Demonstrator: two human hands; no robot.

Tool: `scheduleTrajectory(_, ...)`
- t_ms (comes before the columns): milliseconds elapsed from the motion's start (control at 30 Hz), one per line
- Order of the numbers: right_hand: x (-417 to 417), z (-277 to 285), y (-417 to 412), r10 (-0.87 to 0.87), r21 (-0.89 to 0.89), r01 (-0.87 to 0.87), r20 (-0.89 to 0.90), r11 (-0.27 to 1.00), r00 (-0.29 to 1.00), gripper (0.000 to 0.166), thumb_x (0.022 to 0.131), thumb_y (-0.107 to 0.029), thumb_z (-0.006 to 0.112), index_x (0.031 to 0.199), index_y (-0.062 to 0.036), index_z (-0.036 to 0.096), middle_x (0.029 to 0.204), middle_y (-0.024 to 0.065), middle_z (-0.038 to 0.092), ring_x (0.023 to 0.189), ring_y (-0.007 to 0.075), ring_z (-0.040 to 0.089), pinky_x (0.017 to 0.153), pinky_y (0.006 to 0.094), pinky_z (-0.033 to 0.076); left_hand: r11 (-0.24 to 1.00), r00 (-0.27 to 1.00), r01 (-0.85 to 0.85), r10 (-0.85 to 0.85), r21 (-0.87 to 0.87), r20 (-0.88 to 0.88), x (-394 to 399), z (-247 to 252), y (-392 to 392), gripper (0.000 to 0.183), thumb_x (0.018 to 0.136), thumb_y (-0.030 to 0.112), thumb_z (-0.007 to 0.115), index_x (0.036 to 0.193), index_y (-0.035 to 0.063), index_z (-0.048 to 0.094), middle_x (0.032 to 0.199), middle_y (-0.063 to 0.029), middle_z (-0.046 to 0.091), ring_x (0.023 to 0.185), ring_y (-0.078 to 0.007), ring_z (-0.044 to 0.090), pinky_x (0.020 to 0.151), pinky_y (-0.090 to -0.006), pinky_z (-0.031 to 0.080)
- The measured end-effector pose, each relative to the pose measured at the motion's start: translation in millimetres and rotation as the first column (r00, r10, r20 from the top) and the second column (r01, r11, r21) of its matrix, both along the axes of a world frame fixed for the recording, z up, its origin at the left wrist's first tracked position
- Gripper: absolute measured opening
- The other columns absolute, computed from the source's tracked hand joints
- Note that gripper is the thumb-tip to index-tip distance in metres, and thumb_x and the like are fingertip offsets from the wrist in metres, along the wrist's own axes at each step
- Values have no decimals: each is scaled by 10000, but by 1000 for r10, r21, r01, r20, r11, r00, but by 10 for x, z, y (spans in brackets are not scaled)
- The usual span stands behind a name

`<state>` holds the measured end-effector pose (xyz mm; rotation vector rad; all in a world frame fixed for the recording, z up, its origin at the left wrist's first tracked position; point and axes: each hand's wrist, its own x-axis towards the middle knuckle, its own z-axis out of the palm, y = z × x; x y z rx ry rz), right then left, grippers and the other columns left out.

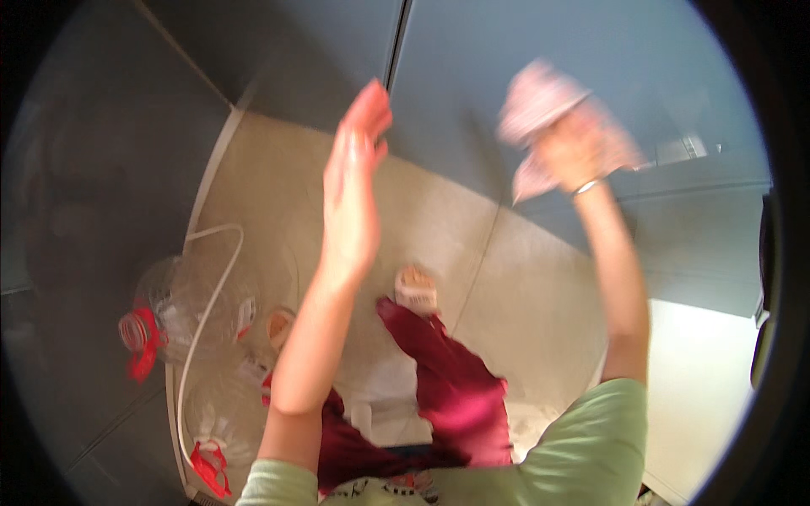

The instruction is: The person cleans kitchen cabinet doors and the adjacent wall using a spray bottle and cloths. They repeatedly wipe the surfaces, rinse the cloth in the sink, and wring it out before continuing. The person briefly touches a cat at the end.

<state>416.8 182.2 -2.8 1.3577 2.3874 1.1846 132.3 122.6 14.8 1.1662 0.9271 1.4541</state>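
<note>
My right hand [569,152] grips a pink cloth [541,104], which bunches out on both sides of the fingers. Motion blurs both, in front of a smooth blue-grey cabinet panel [455,114]; whether the cloth touches the panel I cannot tell. A thin bracelet [588,186] circles the right wrist. Raised and seen edge-on, my left hand [354,158] holds nothing; its fingers are loosely extended near the dark vertical gap [397,47] between two panels.
On the left, large clear plastic bottles [209,310] with red handles stand by dark panels, a white hose [212,297] passing over them. My slippered feet [416,288] are on the beige tiled floor [455,209]. A white surface [690,392] lies at lower right.
</note>
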Motion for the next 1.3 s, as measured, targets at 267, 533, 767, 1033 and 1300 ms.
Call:
scheduleTrajectory(267,403,-2280,-239,-141,-699,-126,-311,704,940,392,848,-257,351,1197,-80,368,1220,-17,404,1106,182,392,926,300,320,978,999,26,-31,-207,-21,104,-524,-34,600,858,470,248,1275,38,248,1293,-135,295,1189,-254,290,971,-398,197)
scheduleTrajectory(533,375,382,-168,125,-43,-141,-266,989,956,197,676,-251,537,862,-205,582,841,-10,544,877,179,502,810,429,355,950,883,109,42,291,-467,285,241,110,486,852,193,370,1278,9,224,1313,-161,234,1215,-271,227,976,-367,202)
scheduleTrajectory(767,879,1879,-56,275,712,-22,-243,702,930,428,737,-352,515,1139,-215,465,1168,50,432,1049,277,384,902,475,243,419,409,189,788,888,-460,824,1529,725,595,795,267,464,1277,15,222,1317,-180,203,1221,-325,183,976,-416,150)
scheduleTrajectory(1033,890,-858,-389,-187,-621,2,-232,784,955,314,759,-180,455,1062,-129,519,1130,-7,481,1091,129,413,925,261,316,174,274,314,925,934,-264,942,1589,1413,742,766,520,374,1286,19,205,1334,-190,157,1238,-341,127,976,-489,29)
scheduleTrajectory(1300,987,-1469,-576,-710,-945,169,-86,281,699,327,821,-212,367,1131,-242,468,1131,5,490,1055,168,451,869,353,363,9,345,357,928,934,-141,1040,1558,1521,857,736,602,356,1273,-41,174,1327,-224,121,1230,-355,102,972,-451,43)
